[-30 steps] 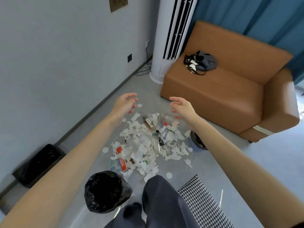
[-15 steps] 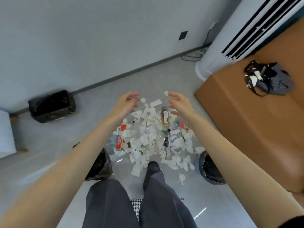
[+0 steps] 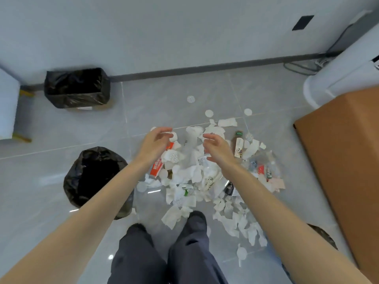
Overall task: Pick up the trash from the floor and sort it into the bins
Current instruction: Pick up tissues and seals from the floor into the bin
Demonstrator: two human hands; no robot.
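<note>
A heap of trash [image 3: 194, 171] lies on the grey floor: white paper scraps, round white lids, an orange carton [image 3: 156, 168], a brown bottle [image 3: 239, 145] and clear plastic wrappers [image 3: 264, 162]. My left hand [image 3: 156, 143] and my right hand [image 3: 217, 147] hover side by side over the far half of the heap, fingers loosely curled, palms facing each other, holding nothing. A round bin lined with a black bag [image 3: 94, 177] stands left of the heap. Another black-lined square bin [image 3: 77, 87] stands against the wall. A third round bin [image 3: 323, 235] peeks out under my right forearm.
A brown leather sofa [image 3: 344, 160] borders the heap on the right. A white standing air conditioner [image 3: 336, 78] and its cables [image 3: 301, 65] fill the far right corner. My legs in dark trousers [image 3: 164, 255] stand at the heap's near edge. A white furniture piece [image 3: 7, 107] is at left.
The view has tilted further down and swung left. Both hands have dropped closer to the heap and drawn slightly nearer each other; they still hold nothing.
</note>
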